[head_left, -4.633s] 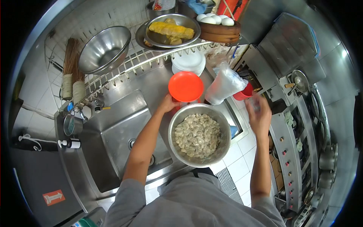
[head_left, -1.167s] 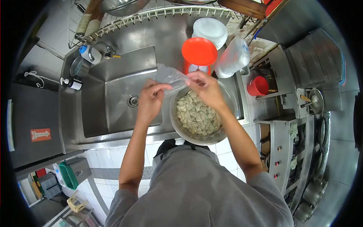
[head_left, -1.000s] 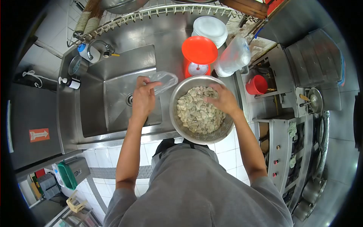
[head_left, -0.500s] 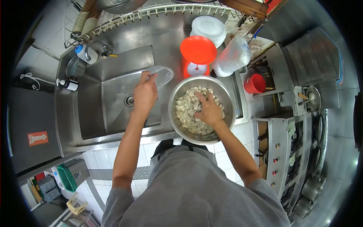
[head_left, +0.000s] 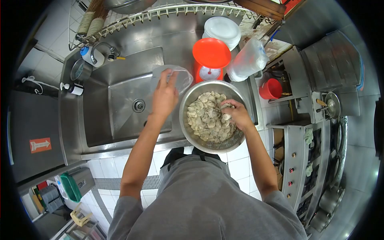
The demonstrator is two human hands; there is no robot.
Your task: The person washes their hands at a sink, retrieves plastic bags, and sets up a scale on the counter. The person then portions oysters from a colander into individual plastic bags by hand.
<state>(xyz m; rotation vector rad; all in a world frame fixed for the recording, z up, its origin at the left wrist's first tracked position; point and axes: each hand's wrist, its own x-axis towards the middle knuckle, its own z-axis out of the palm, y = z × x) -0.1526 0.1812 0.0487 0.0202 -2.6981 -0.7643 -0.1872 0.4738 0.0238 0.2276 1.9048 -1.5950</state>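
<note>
Grasping oysters in the right hand, within the colander; holding the bag with the left hand, leftward and forward of the right grip.

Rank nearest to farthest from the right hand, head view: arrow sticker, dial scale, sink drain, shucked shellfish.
1. Shucked shellfish: touching right hand, in colander
2. Dial scale: ahead, beyond colander
3. Sink drain: left
4. Arrow sticker: far left

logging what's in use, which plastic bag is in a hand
The thin clear bag in the left hand; the other, a bulky whitish bundle, sits untouched right of the red scale.
</note>
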